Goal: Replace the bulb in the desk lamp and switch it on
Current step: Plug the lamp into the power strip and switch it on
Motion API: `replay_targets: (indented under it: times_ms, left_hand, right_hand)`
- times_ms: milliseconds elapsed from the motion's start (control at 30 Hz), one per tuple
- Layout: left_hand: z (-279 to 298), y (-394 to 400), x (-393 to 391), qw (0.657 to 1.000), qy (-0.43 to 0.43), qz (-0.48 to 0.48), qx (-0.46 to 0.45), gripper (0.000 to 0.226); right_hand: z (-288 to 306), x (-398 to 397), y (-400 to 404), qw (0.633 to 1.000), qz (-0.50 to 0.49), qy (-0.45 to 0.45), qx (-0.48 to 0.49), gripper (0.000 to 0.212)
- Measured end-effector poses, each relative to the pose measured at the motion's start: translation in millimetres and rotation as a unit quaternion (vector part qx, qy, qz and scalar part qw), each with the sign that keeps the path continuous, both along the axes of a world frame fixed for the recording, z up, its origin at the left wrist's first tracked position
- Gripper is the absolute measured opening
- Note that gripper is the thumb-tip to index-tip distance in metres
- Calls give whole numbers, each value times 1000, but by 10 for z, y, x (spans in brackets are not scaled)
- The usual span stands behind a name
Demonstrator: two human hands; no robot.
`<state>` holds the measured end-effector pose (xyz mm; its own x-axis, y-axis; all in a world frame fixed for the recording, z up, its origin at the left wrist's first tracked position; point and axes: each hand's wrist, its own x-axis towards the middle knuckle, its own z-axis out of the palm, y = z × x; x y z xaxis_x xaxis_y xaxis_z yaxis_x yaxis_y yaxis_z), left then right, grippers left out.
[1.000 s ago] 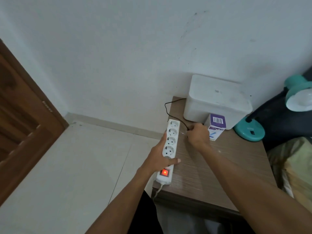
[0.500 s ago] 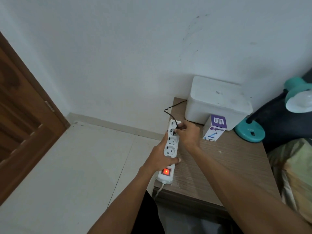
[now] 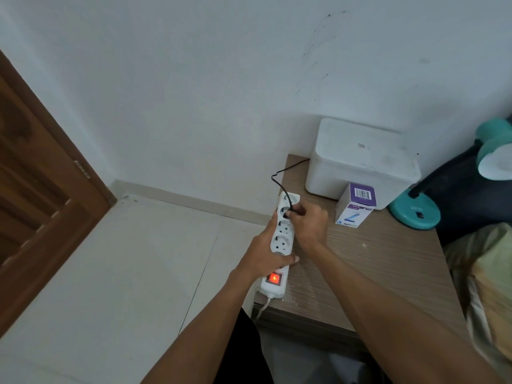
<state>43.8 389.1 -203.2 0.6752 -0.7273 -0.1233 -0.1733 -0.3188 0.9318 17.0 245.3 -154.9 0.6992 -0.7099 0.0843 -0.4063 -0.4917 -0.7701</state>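
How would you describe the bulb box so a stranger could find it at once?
Start at the wooden table in the corner, then find the big white box against the wall. The bulb box stands just in front of it, beside the teal lamp base: small, upright, with a purple barcoded top.

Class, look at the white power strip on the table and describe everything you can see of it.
The power strip is a long white plastic bar lying flat along the left edge of the wooden table. It has a row of round sockets and a red switch, lit, at the near end, where a white cord hangs down. The left hand grips its middle; the right hand holds a black plug at the second socket from the far end.
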Motion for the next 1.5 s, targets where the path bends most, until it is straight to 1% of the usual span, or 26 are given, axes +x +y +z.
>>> replay_targets:
  times_ms: [233,400,500,567,633,700,767,867,900,933,1100,1200,1300,1400,1500]
  left_hand:
    - [-29,0,1,1000,-8,-7,19,119]
    - [13,-13,6,998,-32,-6,58,114]
    - [74,-5,-22,995,-49,6,92,114]
    - [145,-4,-51,989,-95,15,110,117]
    - [218,-1,-90,975,-172,-3,144,124]
    - [280,4,-138,956,-238,-19,168,120]
    - [344,-15,-199,937,-303,-35,173,108]
    - [405,-97,-361,880,-418,-106,201,79]
    - [418,-129,-429,865,-440,-127,206,73]
    - [430,-169,-503,858,-449,-145,205,71]
    - [366,-603,-941,864,-431,-205,161,62]
    - [401,-1050,-1236,877,-405,-226,128,59]
    - [365,-1542,-1366,897,-369,-218,111,60]
    - [298,-2012,-1340,908,-350,-206,106,67]
    - [215,-2431,-1201,909,-352,-196,109,71]
  right_hand:
    - [19,33,-4,998,23,41,-37,4]
    - [119,11,-62,998,44,46,4,6]
    - [168,-78,-110,997,60,49,22,19]
    - [164,-222,-124,997,60,49,9,23]
    - [114,-422,-155,996,57,63,-7,24]
    - [31,-655,-224,994,54,88,-24,22]
    - [-47,-906,-329,991,52,113,-48,21]
    - [-102,-1286,-510,982,38,154,-101,23]
    - [-112,-1407,-579,981,26,159,-112,23]
    - [-131,-1523,-653,980,14,155,-121,23]
    - [-292,-2094,-1162,976,-22,150,-157,18]
    - [-367,-2292,-1499,973,-37,157,-165,33]
    - [-390,-2351,-1782,971,-36,162,-171,46]
    - [-395,-2293,-2073,971,-38,154,-177,51]
    - [-386,-2147,-2317,972,-28,135,-188,53]
